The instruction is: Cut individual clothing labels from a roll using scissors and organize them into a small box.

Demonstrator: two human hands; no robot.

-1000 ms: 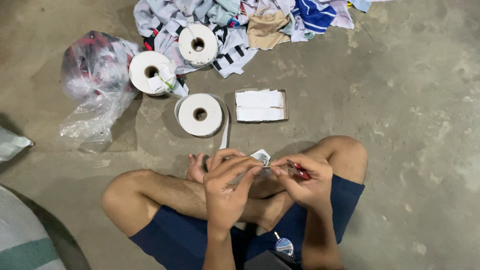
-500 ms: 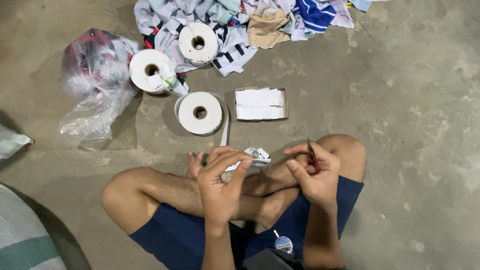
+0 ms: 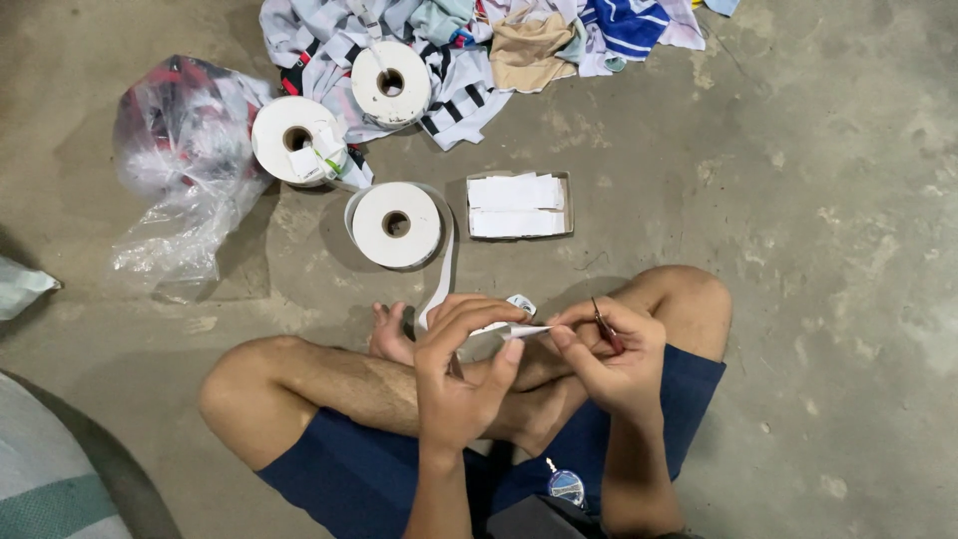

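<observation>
Item 1, fingers: I log the left hand point(image 3: 461, 374) with thumb and fingers pinched on a white tape strip point(image 3: 436, 284). The right hand point(image 3: 611, 359) is clenched around small scissors point(image 3: 605, 326), of which only the red-dark handles and blade show above the knuckles. Its thumb and forefinger also nip the strip's free end point(image 3: 526, 331), so the end spans the gap between the two hands, above the crossed legs.

Item 2, strip run: from the left hand the strip climbs over the foot to a white tape roll point(image 3: 396, 225) lying flat on the concrete floor point(image 3: 798, 200), just ahead of the knees.

Item 3, cut stock: a shallow cardboard tray point(image 3: 520, 207), just beside that roll, holds two rows of white cut pieces. I judge the work partly done: a fair stack is in, and the roll is nearly full.

Item 4, reserve: two more white rolls, one point(image 3: 296, 141) beside a clear plastic bag point(image 3: 175, 180) of cloth, one point(image 3: 390, 83) on a heap of garments point(image 3: 519, 45) at the top edge.

Item 5, small object point(image 3: 521, 303): white and rounded, beyond the hands. I cannot tell what it is.
</observation>
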